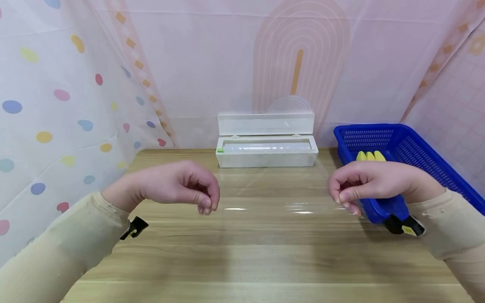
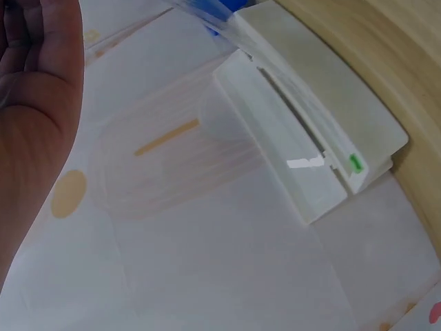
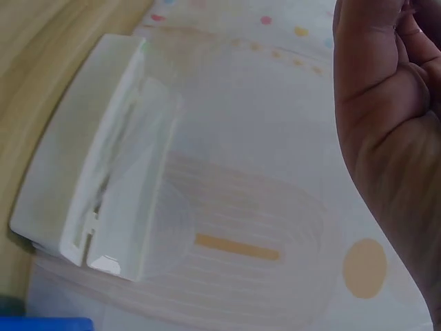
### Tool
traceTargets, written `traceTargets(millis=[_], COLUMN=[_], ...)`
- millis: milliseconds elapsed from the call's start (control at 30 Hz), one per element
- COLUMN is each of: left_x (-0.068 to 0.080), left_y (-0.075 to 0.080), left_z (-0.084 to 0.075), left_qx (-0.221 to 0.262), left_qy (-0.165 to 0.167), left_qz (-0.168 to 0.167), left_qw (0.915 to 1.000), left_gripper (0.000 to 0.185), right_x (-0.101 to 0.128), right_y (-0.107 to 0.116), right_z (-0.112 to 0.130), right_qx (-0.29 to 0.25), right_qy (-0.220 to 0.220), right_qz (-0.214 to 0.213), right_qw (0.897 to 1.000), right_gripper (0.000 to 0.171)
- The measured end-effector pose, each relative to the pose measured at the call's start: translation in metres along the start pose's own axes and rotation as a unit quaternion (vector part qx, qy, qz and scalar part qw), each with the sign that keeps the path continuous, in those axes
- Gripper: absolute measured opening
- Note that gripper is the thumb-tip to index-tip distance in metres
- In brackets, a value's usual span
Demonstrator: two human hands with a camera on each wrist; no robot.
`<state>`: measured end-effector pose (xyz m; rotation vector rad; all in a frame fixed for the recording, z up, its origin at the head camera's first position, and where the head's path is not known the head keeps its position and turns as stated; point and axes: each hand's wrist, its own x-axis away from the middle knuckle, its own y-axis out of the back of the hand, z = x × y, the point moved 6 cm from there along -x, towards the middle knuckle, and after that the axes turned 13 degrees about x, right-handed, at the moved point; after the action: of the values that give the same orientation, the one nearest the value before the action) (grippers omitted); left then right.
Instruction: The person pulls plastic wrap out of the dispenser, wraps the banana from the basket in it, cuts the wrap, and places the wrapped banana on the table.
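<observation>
A clear sheet of plastic wrap stretches between the two hands above the table, showing mostly through its bright glints. My left hand pinches one end between thumb and fingers. The other end is pinched by my right hand, its fingers curled down. Behind them stands a white plastic wrap dispenser box with its lid tipped up against the back. A roll lies inside it, and a small green slider sits at one end. In both wrist views the fingertips are largely out of frame.
A blue basket stands at the right, partly behind the right hand. Several yellow pieces show inside it. The wooden table ends at a patterned cloth backdrop, which also rises along both sides.
</observation>
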<state>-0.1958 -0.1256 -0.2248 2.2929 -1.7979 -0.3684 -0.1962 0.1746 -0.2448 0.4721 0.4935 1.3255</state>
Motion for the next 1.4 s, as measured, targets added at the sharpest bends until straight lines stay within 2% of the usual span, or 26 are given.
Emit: traceTargets(millis=[267, 400, 600, 733, 1000, 1200, 1400], left_x=[0.004, 0.003, 0.001, 0.001, 0.002, 0.004, 0.004], left_y=[-0.015, -0.023, -0.035, -0.042, -0.056, -0.065, -0.071], left_z=[0.025, 0.037, 0.057, 0.080, 0.132, 0.157, 0.168], left_qx=[-0.008, -0.003, 0.013, 0.025, 0.061, 0.061, 0.047], left_qy=[0.029, 0.045, 0.058, 0.082, 0.142, 0.169, 0.178], left_qz=[0.007, 0.015, 0.035, 0.038, 0.037, 0.032, 0.019], left_qw=[0.9995, 0.9989, 0.9976, 0.9956, 0.9872, 0.9832, 0.9828], left_gripper=[0.006, 0.006, 0.007, 0.006, 0.005, 0.006, 0.008], right_x=[-0.001, 0.000, 0.002, 0.003, 0.001, 0.001, 0.000], right_y=[-0.026, -0.037, -0.055, -0.072, -0.099, -0.112, -0.121], right_z=[-0.021, -0.030, -0.052, -0.073, -0.106, -0.120, -0.128], right_qx=[-0.051, -0.062, -0.063, -0.080, -0.122, -0.109, -0.084], right_qy=[-0.029, -0.026, -0.067, -0.096, -0.116, -0.165, -0.206], right_qz=[0.022, 0.028, 0.054, 0.064, 0.065, 0.065, 0.061], right_qw=[0.998, 0.997, 0.994, 0.990, 0.984, 0.978, 0.973], right_gripper=[0.019, 0.018, 0.010, 0.010, 0.012, 0.012, 0.010])
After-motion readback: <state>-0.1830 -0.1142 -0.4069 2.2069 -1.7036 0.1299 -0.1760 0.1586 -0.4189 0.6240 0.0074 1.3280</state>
